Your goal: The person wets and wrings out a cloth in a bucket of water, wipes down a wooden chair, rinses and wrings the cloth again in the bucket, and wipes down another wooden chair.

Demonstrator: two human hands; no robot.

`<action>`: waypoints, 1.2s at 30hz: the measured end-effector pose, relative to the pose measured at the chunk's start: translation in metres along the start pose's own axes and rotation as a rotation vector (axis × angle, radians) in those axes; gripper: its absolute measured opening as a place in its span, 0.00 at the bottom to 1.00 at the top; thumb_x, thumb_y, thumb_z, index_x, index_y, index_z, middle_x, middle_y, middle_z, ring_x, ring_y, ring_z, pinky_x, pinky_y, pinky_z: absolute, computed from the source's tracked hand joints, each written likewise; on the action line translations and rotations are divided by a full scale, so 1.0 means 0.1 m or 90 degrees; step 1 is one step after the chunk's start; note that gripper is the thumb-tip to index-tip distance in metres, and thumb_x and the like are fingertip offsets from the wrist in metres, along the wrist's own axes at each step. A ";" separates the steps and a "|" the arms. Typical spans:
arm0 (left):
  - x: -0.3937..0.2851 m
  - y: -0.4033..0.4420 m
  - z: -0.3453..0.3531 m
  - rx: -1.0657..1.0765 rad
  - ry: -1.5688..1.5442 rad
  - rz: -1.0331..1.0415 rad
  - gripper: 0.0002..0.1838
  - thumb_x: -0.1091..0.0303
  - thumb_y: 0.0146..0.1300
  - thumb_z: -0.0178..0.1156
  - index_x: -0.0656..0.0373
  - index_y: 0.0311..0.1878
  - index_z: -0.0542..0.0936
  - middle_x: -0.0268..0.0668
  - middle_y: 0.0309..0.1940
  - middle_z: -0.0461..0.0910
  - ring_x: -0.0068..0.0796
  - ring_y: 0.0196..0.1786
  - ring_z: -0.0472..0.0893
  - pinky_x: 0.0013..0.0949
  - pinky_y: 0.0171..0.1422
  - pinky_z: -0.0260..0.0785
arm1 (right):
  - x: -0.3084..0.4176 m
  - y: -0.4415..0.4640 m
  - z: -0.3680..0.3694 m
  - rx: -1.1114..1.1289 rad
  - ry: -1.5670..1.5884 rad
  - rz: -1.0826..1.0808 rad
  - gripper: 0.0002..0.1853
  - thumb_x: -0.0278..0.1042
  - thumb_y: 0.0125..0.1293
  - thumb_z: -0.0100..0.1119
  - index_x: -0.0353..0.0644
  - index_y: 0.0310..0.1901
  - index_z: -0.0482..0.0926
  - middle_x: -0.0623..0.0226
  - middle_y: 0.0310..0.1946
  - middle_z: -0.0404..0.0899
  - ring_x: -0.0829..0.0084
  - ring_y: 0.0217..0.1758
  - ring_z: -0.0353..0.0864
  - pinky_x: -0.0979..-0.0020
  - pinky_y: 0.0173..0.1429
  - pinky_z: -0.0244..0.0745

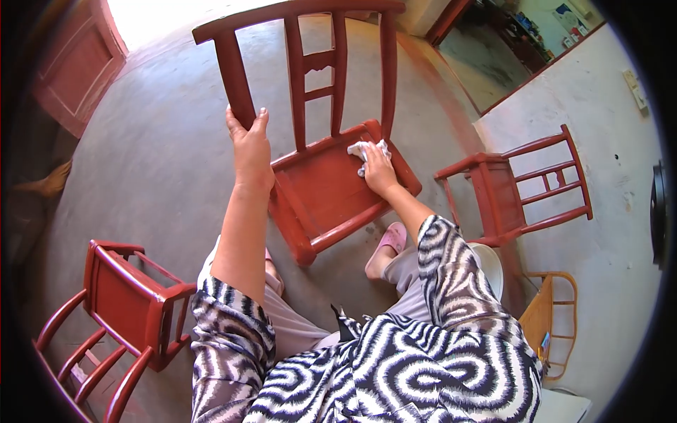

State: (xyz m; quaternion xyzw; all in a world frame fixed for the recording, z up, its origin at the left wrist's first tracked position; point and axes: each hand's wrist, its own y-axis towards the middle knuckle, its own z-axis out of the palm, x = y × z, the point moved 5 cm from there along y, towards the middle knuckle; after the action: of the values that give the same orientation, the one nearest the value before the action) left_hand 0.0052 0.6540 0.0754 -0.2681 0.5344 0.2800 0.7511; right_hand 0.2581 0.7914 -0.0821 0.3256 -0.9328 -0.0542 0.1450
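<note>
A red wooden chair [331, 187] stands in front of me, its slatted backrest on the far side. My left hand [250, 148] is wrapped round the left post of that backrest, thumb and fingertips showing on either side. My right hand [379, 169] presses a crumpled white cloth [358, 150] onto the far right part of the seat. The fingers lie over the cloth and hide some of it. Wet-looking shine shows on the seat's front rail.
Another red chair [130, 303] is at the lower left, and a third red chair [497, 190] is by the right wall. Behind my right arm sits a pale bucket [488, 266]. A bamboo-framed piece [543, 317] leans near the wall. A red door [79, 67] is at upper left.
</note>
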 end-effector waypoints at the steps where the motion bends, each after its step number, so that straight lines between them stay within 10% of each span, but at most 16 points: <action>1: 0.00 0.00 0.00 0.001 0.000 0.004 0.37 0.62 0.62 0.53 0.50 0.69 0.44 0.37 0.65 0.52 0.33 0.66 0.55 0.38 0.69 0.45 | 0.00 0.09 0.05 -0.005 0.005 -0.001 0.25 0.31 0.60 0.47 0.37 0.61 0.59 0.53 0.63 0.55 0.53 0.66 0.55 0.57 0.69 0.49; 21: -0.08 0.00 0.00 0.029 -0.073 -0.019 0.34 0.64 0.62 0.52 0.54 0.68 0.49 0.36 0.59 0.62 0.30 0.63 0.59 0.34 0.67 0.47 | -0.01 -0.40 -0.46 0.186 -0.048 -0.109 0.22 0.34 0.61 0.48 0.38 0.58 0.67 0.59 0.60 0.65 0.65 0.65 0.60 0.67 0.66 0.57; 36: -0.07 -0.01 -0.05 0.070 -0.137 -0.035 0.32 0.67 0.61 0.52 0.61 0.67 0.52 0.39 0.58 0.64 0.28 0.61 0.63 0.31 0.65 0.52 | 0.60 -0.78 -0.44 0.170 0.028 -0.048 0.11 0.38 0.45 0.51 0.49 0.29 0.81 0.69 0.34 0.76 0.66 0.44 0.72 0.61 0.46 0.66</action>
State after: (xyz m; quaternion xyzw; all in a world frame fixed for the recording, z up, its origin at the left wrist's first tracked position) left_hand 0.0009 0.6491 0.0806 -0.2095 0.4580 0.2565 0.8250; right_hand 0.2723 0.6928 -0.0417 0.3778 -0.9154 0.0721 0.1188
